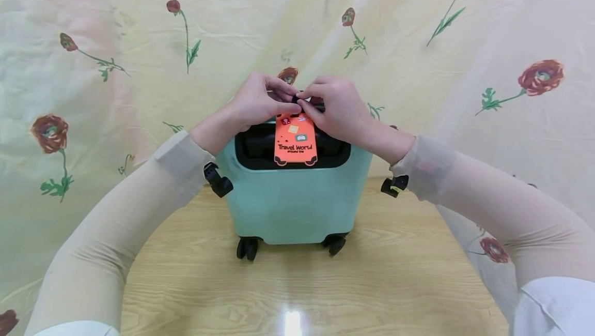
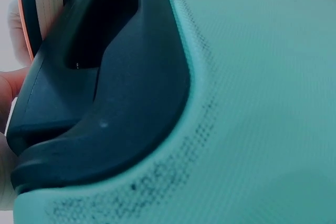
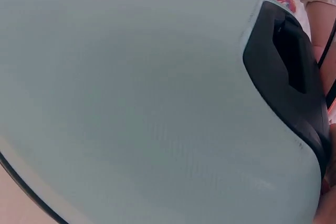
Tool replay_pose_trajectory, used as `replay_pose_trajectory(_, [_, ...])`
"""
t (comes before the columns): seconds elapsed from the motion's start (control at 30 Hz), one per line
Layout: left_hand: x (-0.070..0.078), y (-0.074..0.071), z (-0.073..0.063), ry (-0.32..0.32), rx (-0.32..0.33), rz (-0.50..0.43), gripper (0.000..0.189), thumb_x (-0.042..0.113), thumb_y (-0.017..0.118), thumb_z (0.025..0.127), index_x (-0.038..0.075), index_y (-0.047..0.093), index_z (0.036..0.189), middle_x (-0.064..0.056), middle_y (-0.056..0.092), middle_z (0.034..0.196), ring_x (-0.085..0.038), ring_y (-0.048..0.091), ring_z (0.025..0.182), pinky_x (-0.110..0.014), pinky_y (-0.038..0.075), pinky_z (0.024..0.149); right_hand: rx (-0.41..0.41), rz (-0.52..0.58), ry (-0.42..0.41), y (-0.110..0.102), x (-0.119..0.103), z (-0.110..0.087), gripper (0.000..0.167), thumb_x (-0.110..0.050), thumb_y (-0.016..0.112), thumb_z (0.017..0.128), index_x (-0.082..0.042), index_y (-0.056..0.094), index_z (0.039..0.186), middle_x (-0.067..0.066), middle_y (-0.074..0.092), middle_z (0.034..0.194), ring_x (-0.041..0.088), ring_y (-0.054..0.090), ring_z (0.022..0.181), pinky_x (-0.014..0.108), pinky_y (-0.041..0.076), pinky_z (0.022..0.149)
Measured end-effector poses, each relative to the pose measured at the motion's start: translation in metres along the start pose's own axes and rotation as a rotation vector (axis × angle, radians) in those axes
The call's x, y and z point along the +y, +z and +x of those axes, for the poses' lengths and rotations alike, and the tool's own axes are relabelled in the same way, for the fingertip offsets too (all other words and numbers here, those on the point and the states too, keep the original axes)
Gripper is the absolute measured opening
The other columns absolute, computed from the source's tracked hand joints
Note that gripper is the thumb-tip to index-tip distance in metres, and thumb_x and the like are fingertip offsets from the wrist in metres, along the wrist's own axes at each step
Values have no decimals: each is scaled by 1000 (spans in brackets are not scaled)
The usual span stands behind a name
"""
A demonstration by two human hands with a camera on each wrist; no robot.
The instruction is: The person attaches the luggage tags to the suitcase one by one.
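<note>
A mint-green suitcase (image 1: pixel 293 201) stands upright, with a black recessed handle (image 1: pixel 257 142) at its top. Against that handle hangs an orange luggage tag (image 1: pixel 295 152) printed "Travel World". Above the tag is its small black strap (image 1: pixel 295 99), pinched by my left hand (image 1: pixel 257 101) between thumb and fingers. From the other side my right hand (image 1: pixel 341 106) pinches the same strap with thumb and index finger. The fingers partly hide how the strap runs. In the left wrist view, the tag's lined back (image 2: pixel 50 3) shows beside the handle; the right wrist view is mostly suitcase shell (image 3: pixel 147 93).
The suitcase's black wheels (image 1: pixel 248 247) rest on a light wood-grain surface (image 1: pixel 297 284). Close behind hangs a pale cloth (image 1: pixel 260 26) with printed red flowers. Black wrist cameras (image 1: pixel 218 180) sit below both sleeves.
</note>
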State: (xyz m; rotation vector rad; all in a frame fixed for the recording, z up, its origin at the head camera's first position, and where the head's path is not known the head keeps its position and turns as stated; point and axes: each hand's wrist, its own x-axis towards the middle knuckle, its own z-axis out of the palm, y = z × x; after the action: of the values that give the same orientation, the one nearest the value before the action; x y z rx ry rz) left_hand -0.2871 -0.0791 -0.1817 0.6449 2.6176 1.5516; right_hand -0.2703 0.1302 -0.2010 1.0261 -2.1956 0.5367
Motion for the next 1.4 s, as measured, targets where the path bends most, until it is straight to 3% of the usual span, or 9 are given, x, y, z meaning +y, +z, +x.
replay_pose_trajectory(0.07, [-1, 0, 0, 1, 2, 3, 33, 16, 83, 94, 6, 78, 125, -9, 74, 111, -20, 70, 98, -25, 58, 82, -12, 2, 11, -1, 2, 1, 17, -14, 75, 98, 0, 83, 104, 17, 80, 99, 29, 75, 85, 43, 62, 81])
replay_pose_trajectory(0.17, [-2, 0, 0, -2, 15, 15, 29, 22, 78, 99, 8, 79, 124, -8, 74, 119, -18, 67, 104, -25, 57, 85, -74, 75, 135, -5, 5, 5, 19, -16, 70, 102, -3, 83, 106, 14, 81, 98, 25, 76, 84, 40, 62, 82])
replay_pose_trajectory(0.37, [-5, -1, 2, -12, 36, -7, 28, 27, 75, 101, 9, 81, 122, -7, 74, 127, -17, 65, 108, -25, 57, 86, -384, 269, 476, -13, 10, 25, 32, -25, 54, 111, -10, 74, 131, 11, 76, 121, 23, 66, 105, 34, 49, 90])
replay_pose_trajectory(0.47, [-7, -4, 2, -18, 26, -49, 27, 22, 77, 99, 7, 81, 122, -8, 74, 128, -17, 68, 111, -27, 59, 92, -531, 326, 549, -15, 13, 35, 38, -29, 47, 114, -13, 71, 138, 11, 70, 124, 25, 57, 108, 36, 43, 89])
replay_pose_trajectory(0.63, [-5, -6, 0, -20, 9, -86, 26, 19, 80, 96, 6, 82, 119, -9, 76, 125, -18, 70, 113, -32, 59, 100, -656, 430, 631, -18, 16, 47, 38, -27, 44, 115, -13, 65, 144, 10, 62, 133, 25, 51, 122, 38, 42, 106])
replay_pose_trajectory(0.9, [-1, -2, 1, -33, 15, -77, 24, 20, 81, 96, 7, 83, 117, -10, 79, 120, -19, 69, 113, -33, 58, 100, -540, 584, 672, -14, 19, 49, 21, -19, 55, 111, -4, 65, 122, 1, 63, 100, 20, 55, 97, 26, 45, 83])
replay_pose_trajectory(1.1, [-2, 1, 4, -18, 33, -80, 25, 19, 78, 98, 6, 82, 120, -11, 79, 122, -18, 68, 112, -30, 59, 97, -455, 542, 716, -10, 12, 45, 21, -21, 52, 112, -6, 60, 126, 7, 65, 117, 23, 57, 107, 28, 49, 91])
replay_pose_trajectory(1.27, [-3, 2, 3, 10, 43, -63, 25, 20, 78, 98, 7, 82, 118, -9, 80, 119, -17, 71, 108, -28, 60, 94, -311, 454, 627, -5, 7, 36, 20, -20, 55, 111, -5, 60, 124, 12, 64, 124, 24, 62, 119, 35, 52, 107])
replay_pose_trajectory(1.4, [-4, 3, 1, 38, 41, -75, 23, 18, 80, 97, 5, 82, 115, -9, 81, 113, -17, 75, 105, -28, 62, 92, -292, 508, 608, -5, 10, 32, 19, -18, 59, 109, -5, 63, 123, 10, 70, 118, 23, 66, 111, 31, 54, 103])
